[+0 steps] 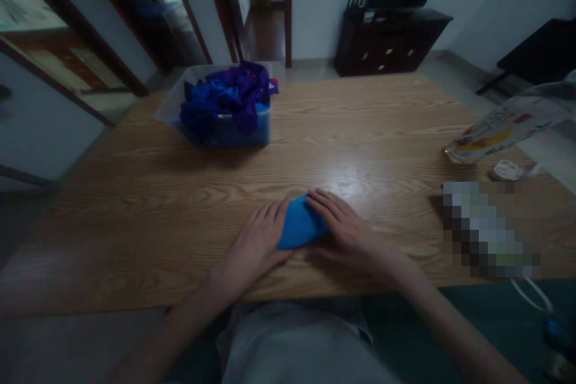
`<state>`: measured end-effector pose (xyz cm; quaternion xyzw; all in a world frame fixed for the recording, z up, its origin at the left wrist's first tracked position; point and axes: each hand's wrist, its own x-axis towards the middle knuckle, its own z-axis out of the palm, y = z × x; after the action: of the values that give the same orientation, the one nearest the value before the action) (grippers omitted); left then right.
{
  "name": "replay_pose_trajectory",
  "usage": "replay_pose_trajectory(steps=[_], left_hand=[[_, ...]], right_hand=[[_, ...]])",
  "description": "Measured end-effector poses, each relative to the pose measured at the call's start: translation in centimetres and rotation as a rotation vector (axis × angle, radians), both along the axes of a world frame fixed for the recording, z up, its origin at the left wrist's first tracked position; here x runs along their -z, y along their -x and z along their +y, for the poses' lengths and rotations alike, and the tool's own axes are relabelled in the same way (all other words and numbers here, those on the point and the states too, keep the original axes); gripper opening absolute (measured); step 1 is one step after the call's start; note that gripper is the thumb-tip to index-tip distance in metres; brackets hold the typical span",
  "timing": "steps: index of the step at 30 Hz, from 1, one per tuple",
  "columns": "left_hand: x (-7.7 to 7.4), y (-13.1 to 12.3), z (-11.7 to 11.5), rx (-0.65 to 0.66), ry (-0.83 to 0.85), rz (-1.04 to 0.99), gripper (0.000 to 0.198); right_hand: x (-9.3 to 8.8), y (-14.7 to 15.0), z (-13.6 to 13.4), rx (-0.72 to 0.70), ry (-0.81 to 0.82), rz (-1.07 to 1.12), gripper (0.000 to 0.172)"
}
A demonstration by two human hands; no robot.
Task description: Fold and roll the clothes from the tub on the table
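A small folded blue cloth lies on the wooden table near its front edge. My left hand rests flat on the cloth's left side, fingers stretched out. My right hand lies over the cloth's right side, fingers extended and pressing down on it. Both hands touch the cloth and cover its edges.
A clear plastic bin full of blue and purple cloths stands at the table's back left. At the right lie a plastic bag, a small round item and a blurred-out object. A dark cabinet stands behind the table.
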<state>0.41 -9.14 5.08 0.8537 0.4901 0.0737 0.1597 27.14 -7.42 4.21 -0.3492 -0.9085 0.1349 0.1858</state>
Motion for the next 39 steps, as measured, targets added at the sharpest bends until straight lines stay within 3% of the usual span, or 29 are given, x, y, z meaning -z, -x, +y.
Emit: replay_pose_trajectory(steps=[3,7,11,15,18,21,23,27,32,39], left_hand=[[0.1,0.3,1.7,0.107,0.014,-0.016,0.098],[0.1,0.5,5.2,0.271,-0.018,-0.024,0.094],[0.3,0.3,7.3,0.308,-0.032,-0.049,0.089],[-0.1,0.2,7.2,0.301,-0.035,-0.026,0.085],[-0.8,-0.4,6.1,0.236,-0.053,0.031,0.084],[-1.2,-1.7,5.2,0.165,-0.096,0.075,0.077],[-1.1,-2.6,4.9,0.130,-0.118,0.091,0.070],[-0.4,-2.9,5.6,0.128,-0.139,0.082,0.060],[-0.2,-1.4,7.9,0.286,-0.105,0.045,0.055],[-0.9,-1.4,12.4,0.512,-0.183,0.060,0.047]], right_hand=[[0.7,0.1,2.5,-0.069,-0.068,-0.093,0.095],[0.9,-0.1,4.3,-0.022,-0.172,-0.225,0.054],[1.3,-0.5,4.6,0.043,-0.225,-0.255,0.034],[1.3,-0.3,4.0,0.098,-0.228,-0.307,0.020],[0.5,0.2,3.1,0.128,-0.194,-0.343,0.029],[-0.2,0.9,2.1,0.128,-0.200,-0.281,0.076],[-0.4,1.5,1.9,0.125,-0.196,-0.230,0.090],[0.0,2.0,3.0,0.099,-0.109,-0.241,0.072],[0.3,2.0,4.3,0.055,-0.157,-0.325,0.050],[-1.3,3.7,2.8,0.314,-0.118,-0.400,0.041]])
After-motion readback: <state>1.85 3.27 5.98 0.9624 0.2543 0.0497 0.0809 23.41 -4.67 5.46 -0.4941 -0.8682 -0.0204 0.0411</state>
